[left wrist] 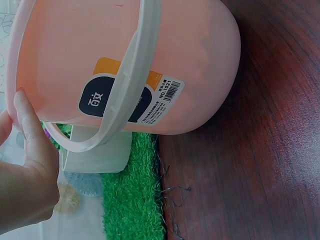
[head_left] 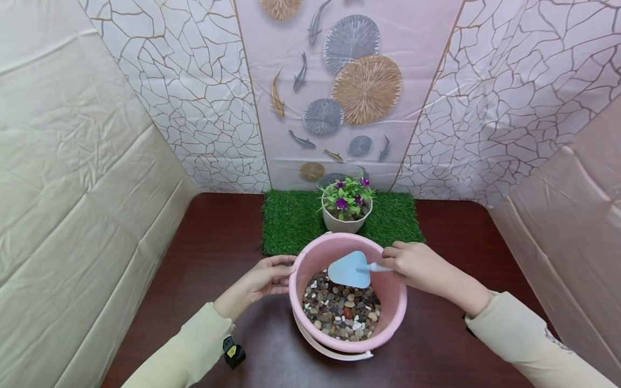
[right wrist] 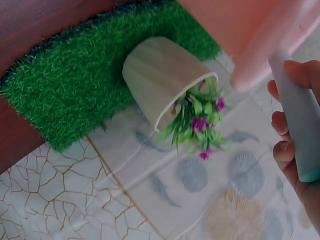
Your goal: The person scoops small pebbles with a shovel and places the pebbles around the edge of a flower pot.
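Note:
A pink bucket (head_left: 398,318) stands on the dark table, with brown, grey and white pebbles (head_left: 335,318) in its bottom. My right hand (head_left: 417,267) grips the handle of a light blue trowel (head_left: 350,269) over the bucket's right rim. The blade hangs above the pebbles; I cannot tell whether anything lies on it. In the right wrist view, fingers curl round the pale handle (right wrist: 297,120). At the bucket's left side, my left hand (head_left: 264,277) touches the rim with extended fingers. The left wrist view shows its thumb (left wrist: 32,125) against the outer wall.
Behind the bucket, a white flowerpot (head_left: 342,222) with purple flowers stands on a green grass mat (head_left: 293,226). The bucket's white carrying handle (head_left: 335,353) hangs down its near side. Fabric walls enclose the table (head_left: 218,231) at the back and both sides.

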Demonstrator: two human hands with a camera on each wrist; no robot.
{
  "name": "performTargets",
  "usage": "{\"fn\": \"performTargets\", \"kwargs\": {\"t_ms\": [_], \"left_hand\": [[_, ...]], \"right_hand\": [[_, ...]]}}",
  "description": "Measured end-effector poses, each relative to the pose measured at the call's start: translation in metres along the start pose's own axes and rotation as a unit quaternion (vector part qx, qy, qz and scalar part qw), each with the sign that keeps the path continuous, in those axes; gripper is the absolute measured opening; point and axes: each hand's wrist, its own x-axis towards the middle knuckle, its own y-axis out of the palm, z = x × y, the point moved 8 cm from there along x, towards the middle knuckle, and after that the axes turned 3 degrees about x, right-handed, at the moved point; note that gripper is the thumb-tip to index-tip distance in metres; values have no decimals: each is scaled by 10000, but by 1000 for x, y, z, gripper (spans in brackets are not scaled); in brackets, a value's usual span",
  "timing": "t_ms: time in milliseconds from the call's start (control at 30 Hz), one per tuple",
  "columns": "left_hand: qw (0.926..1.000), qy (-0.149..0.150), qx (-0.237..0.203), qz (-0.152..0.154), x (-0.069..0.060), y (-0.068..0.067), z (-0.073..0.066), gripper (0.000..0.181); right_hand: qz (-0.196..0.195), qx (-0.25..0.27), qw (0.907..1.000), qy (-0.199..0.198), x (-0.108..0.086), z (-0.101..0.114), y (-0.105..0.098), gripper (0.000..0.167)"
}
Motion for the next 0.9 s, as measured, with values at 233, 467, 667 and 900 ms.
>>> {"fn": "performTargets", "kwargs": {"t_ms": [233, 467, 667, 900], "left_hand": [[10000, 27, 19, -5, 1, -1, 1, 43], [10000, 24, 6, 25, 2, -1, 2, 43], [10000, -22, -48, -1, 2, 0, 3, 40], [10000, 35, -44, 44, 1, -1, 1, 41]], "right_hand": [[261, -784, 9959, -379, 5, 12, 13, 20], [595, -1168, 9885, -754, 9, 19, 16, 10], [899, -1408, 9815, -938, 13, 26, 16, 13], [964, -1556, 9781, -991, 16, 27, 18, 12]]}}
